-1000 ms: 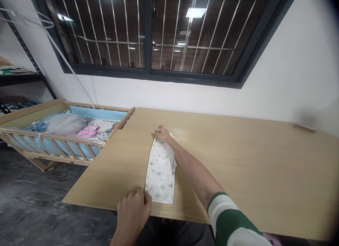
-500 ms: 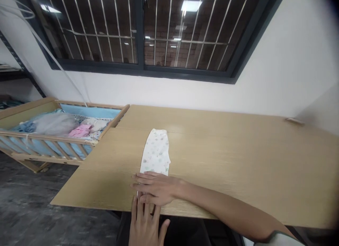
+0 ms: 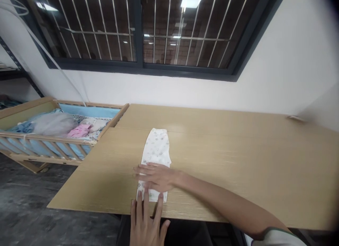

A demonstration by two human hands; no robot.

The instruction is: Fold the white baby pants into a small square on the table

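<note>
A white cloth piece with a small print (image 3: pixel 157 145), long and narrow, lies flat on the wooden table (image 3: pixel 225 150), its lower end close to the front edge. Across its lower half rests my right hand (image 3: pixel 157 177), palm down and fingers stretched to the left, slightly blurred. My left hand (image 3: pixel 147 217) is at the front edge with its fingers spread, their tips on the cloth's bottom end. Neither hand grips anything. Part of the cloth is hidden under my right hand.
A wooden crib (image 3: pixel 79 143) with blue lining stands at the left, holding pink cloth (image 3: pixel 79 130) and a pale translucent bundle (image 3: pixel 54 124). Behind the table is a wall with a barred window (image 3: pixel 141 34). A small flat object (image 3: pixel 296 118) lies at the table's back right.
My right hand has moved up the cloth, away from the front edge, and more of the cloth's lower end shows. My left hand has stayed nearly in place.
</note>
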